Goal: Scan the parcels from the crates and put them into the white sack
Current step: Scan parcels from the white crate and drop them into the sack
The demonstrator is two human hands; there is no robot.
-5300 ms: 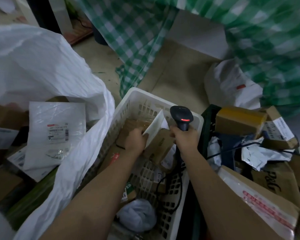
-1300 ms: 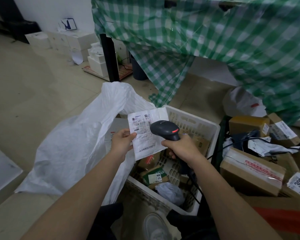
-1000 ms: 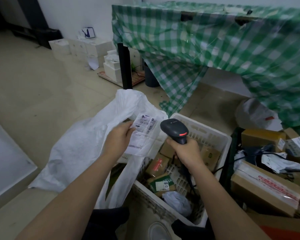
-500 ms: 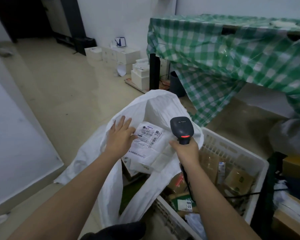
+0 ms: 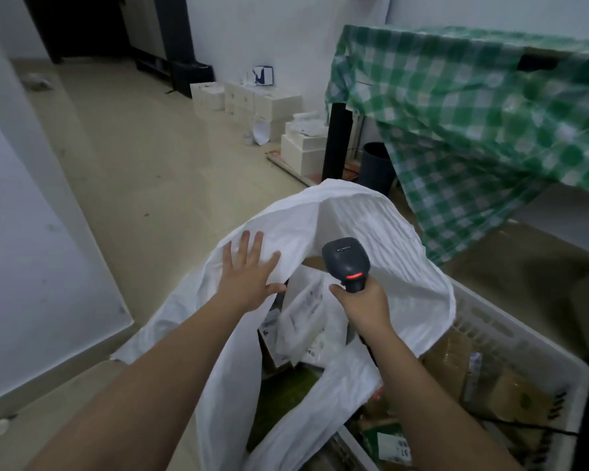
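Parcels in the white sack, centre frame, scanner above its mouth.

Left hand lies flat with fingers spread on the sack's left rim; right hand grips the handle of a black barcode scanner, a red light showing on it. Inside the sack a white plastic mailer with a printed label, too blurred to read, lies on other parcels, including what may be a brown carton. At lower right a white slotted crate holds brown boxes and a green-and-white labelled packet. Green checked cloth hangs at upper right.
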